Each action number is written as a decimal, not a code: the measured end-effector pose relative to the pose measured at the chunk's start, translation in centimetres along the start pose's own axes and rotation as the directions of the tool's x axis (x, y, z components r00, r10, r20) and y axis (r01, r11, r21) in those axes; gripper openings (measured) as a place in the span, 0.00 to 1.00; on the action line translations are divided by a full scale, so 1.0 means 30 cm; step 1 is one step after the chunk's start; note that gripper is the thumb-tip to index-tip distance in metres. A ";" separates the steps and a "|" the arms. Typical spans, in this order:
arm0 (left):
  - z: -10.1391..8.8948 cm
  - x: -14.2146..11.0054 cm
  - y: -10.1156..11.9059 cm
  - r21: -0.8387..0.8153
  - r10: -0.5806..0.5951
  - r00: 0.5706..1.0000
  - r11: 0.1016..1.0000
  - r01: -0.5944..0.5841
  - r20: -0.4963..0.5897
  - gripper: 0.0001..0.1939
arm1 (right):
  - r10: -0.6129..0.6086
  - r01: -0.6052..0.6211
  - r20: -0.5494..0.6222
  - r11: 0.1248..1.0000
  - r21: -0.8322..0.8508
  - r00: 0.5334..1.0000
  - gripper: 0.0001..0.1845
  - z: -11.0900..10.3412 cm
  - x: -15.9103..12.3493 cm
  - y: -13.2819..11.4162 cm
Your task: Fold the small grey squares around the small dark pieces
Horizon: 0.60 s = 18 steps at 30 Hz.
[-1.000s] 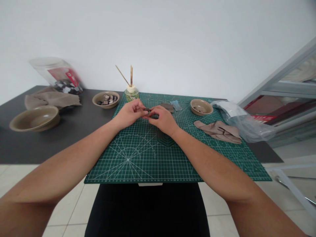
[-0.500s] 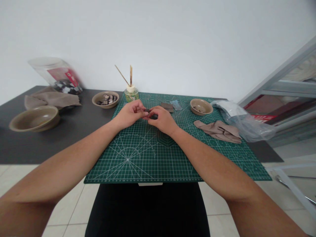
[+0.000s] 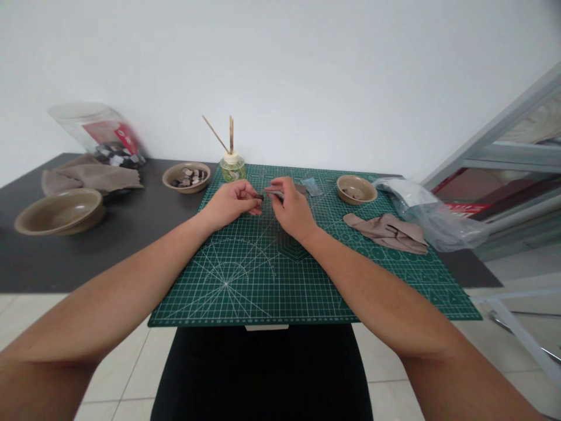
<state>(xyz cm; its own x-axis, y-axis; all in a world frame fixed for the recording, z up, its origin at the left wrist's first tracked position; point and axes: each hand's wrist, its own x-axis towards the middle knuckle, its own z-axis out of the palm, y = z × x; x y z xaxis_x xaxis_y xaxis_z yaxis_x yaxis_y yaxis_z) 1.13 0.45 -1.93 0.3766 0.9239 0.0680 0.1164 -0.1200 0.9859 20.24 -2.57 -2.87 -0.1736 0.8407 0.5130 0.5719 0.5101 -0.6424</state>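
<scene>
Over the green cutting mat, my left hand pinches a small dark piece between thumb and fingertips. A short gap to its right, my right hand is closed on a thin grey strip, held between thumb and fingers; its material is too small to make out. Partly behind the right hand lies a flat brownish-grey sheet, beside a small light-blue packet. A bowl left of the mat contains several round dark and pale pieces.
A reed diffuser stands at the mat's back edge. On the right are a small bowl, a crumpled brown cloth and a clear plastic bag. Far left hold a larger bowl, another cloth and a clear container.
My hands were together around the dark piece and are now slightly apart. The right hand has drawn back to the right with the grey strip; the left has barely moved.
</scene>
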 end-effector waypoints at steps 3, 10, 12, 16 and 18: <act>0.006 -0.007 0.007 0.026 0.003 1.000 1.000 -0.003 -0.008 0.15 | -0.030 0.040 0.092 0.993 -0.109 0.995 0.12 -0.005 -0.003 -0.019; 0.007 -0.012 0.018 0.031 0.020 0.999 0.999 -0.019 -0.048 0.16 | -0.079 0.135 0.227 0.961 -0.240 0.971 0.18 0.007 -0.001 -0.047; 0.003 -0.011 0.016 0.038 0.038 0.997 0.999 -0.035 -0.064 0.16 | -0.064 0.137 0.253 0.949 -0.283 0.965 0.20 0.003 -0.002 -0.057; -0.004 -0.007 0.007 0.046 0.051 0.997 0.998 -0.048 -0.066 0.12 | -0.088 0.194 0.306 0.922 -0.336 0.948 0.26 -0.005 -0.006 -0.074; -0.004 -0.006 0.003 0.037 0.047 0.996 0.998 -0.044 -0.073 0.09 | -0.110 0.227 0.327 0.910 -0.347 0.939 0.27 -0.005 -0.007 -0.078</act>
<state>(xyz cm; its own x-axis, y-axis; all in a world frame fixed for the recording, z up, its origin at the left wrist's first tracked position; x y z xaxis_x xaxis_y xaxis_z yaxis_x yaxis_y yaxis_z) 0.95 0.31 -1.83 0.3132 0.9414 0.1254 0.1337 -0.1744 0.9756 19.07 -3.96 -1.38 -0.4879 0.7925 0.3659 0.7590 0.5922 -0.2705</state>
